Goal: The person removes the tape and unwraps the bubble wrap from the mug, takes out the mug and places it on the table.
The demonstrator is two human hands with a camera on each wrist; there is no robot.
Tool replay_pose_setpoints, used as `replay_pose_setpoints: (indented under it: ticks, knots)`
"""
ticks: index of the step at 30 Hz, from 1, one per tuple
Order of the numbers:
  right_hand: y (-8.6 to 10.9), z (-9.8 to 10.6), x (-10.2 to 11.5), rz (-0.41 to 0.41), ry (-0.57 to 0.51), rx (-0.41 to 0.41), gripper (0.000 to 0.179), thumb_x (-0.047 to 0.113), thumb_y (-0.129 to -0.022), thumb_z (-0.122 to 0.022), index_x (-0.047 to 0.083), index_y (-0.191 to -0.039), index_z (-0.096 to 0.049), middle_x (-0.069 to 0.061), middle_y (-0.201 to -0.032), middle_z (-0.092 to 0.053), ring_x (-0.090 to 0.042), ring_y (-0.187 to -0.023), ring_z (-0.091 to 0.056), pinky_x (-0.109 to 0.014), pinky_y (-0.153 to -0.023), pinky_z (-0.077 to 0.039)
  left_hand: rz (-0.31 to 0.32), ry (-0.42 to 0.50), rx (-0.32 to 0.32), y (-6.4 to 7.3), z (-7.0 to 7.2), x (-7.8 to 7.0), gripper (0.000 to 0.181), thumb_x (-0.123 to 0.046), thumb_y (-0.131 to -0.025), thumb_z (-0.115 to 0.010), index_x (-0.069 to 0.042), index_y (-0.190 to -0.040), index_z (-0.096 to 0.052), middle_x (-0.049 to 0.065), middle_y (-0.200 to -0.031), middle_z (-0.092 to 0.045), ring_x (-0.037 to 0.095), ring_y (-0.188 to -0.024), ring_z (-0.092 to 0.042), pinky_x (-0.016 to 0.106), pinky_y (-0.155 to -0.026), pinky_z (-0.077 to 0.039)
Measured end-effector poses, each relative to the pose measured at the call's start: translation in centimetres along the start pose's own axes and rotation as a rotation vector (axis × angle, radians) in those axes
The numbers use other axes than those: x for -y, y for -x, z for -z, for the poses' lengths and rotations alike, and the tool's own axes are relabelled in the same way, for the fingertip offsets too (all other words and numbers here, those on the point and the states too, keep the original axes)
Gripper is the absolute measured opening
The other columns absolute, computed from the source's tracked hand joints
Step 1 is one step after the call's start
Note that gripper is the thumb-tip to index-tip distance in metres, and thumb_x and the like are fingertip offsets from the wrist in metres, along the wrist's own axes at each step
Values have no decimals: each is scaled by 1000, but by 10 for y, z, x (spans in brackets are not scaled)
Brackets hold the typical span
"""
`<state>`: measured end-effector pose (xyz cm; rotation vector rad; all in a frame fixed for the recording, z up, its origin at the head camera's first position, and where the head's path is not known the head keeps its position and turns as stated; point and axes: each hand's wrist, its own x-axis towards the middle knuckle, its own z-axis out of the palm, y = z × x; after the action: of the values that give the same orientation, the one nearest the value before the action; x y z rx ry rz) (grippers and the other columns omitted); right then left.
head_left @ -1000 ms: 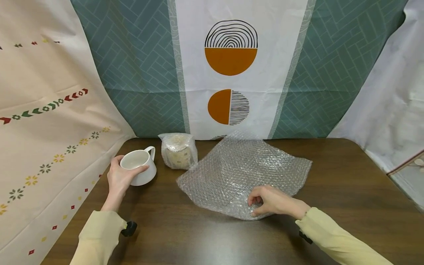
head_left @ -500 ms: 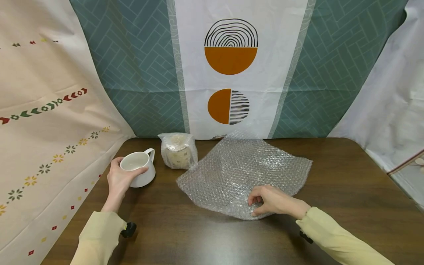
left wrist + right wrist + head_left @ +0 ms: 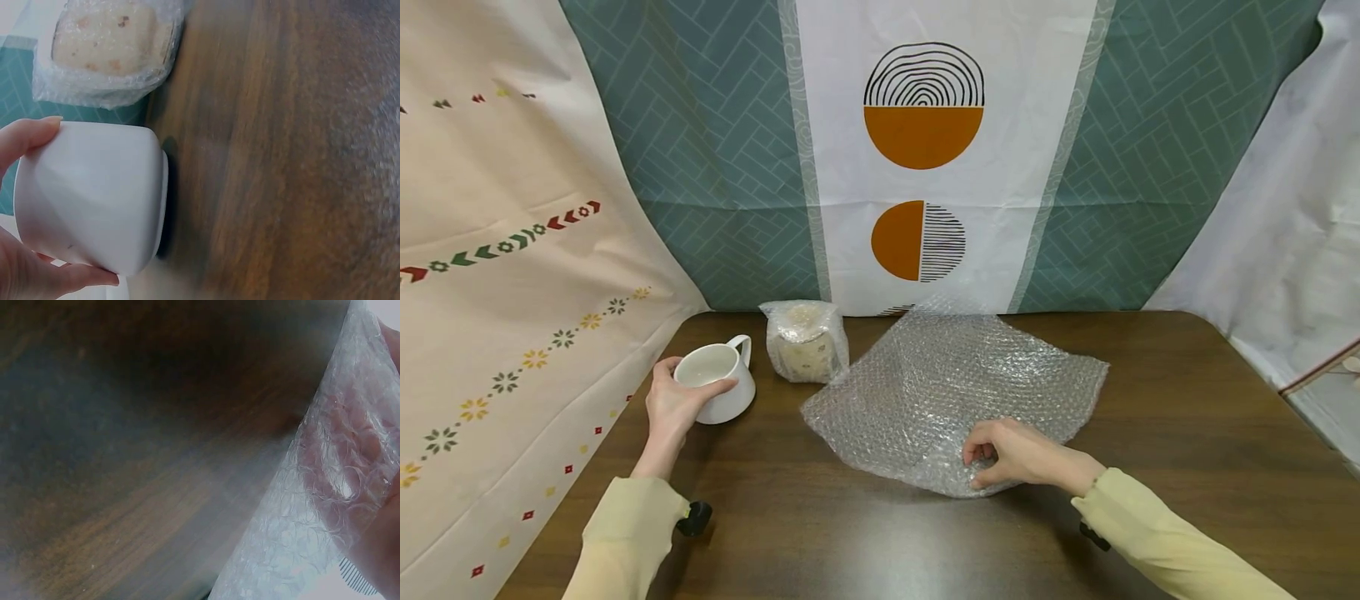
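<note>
On the left of the table my left hand (image 3: pixel 673 400) grips a wide white mug (image 3: pixel 730 398), thumb on the near side and fingers on the far side. The mug's handle (image 3: pixel 742 347) points away to the back right. In the left wrist view the mug (image 3: pixel 94 187) has its base at or just above the tabletop. A large sheet of bubble wrap (image 3: pixel 925 392) lies across the middle. At its near edge my right hand (image 3: pixel 1018 454), fingers curled, pinches the sheet. The right wrist view shows those fingers behind the translucent bubble wrap (image 3: pixel 281 531); the exact pinch is obscured.
A patterned cup-like item in bubble wrap (image 3: pixel 807 343) stands at the back, between the mug and the sheet. The dark wooden table (image 3: pixel 850 550) meets hanging cloths (image 3: pixel 730 167) at the back and sides. The sheet's far corner rises against the back cloth.
The mug has come very slightly nearer in my left hand over the last second. My right hand and the bubble wrap stay where they were.
</note>
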<state>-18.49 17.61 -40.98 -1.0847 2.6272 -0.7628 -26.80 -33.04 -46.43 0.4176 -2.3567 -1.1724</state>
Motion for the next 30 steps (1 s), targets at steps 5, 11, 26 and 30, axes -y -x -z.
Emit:
replay_pose_setpoints:
  ticks: [5, 11, 26, 30]
  knots:
    - [-1, -1, -1, 3, 9, -3, 19, 28, -71, -78, 24, -82, -62, 13, -78, -51, -10, -70, -50, -24, -59, -42, 15, 1, 13, 2, 2, 1, 106, -60, -42, -82, -12, -126, -36, 11, -112, -47, 29, -99, -45, 44, -77, -37]
    - [-1, -1, -2, 3, 9, -4, 19, 29, -71, -77, 24, -82, -62, 13, -79, -51, -9, -71, -49, -24, -60, -42, -12, 23, 94, 17, 16, -33, 98, -46, -53, -84, 1, -123, -32, 20, -113, -42, 36, -99, -42, 45, -76, -36]
    - [1, -1, -1, -7, 22, -14, 20, 28, -71, -78, 23, -83, -63, 14, -79, -50, -9, -71, -48, -25, -60, -41, 38, 76, 235, 47, 35, -86, 98, -18, -71, -78, 10, -137, -11, 32, -129, -23, 42, -114, -30, 48, -92, -27]
    - [2, -1, -1, -1, 23, -16, 20, 28, -71, -78, 23, -83, -63, 14, -79, -50, -9, -71, -49, -25, -60, -42, 49, 27, 245, 54, 38, -90, 102, -24, -72, -76, 9, -138, -5, 34, -130, -16, 43, -115, -25, 50, -93, -26]
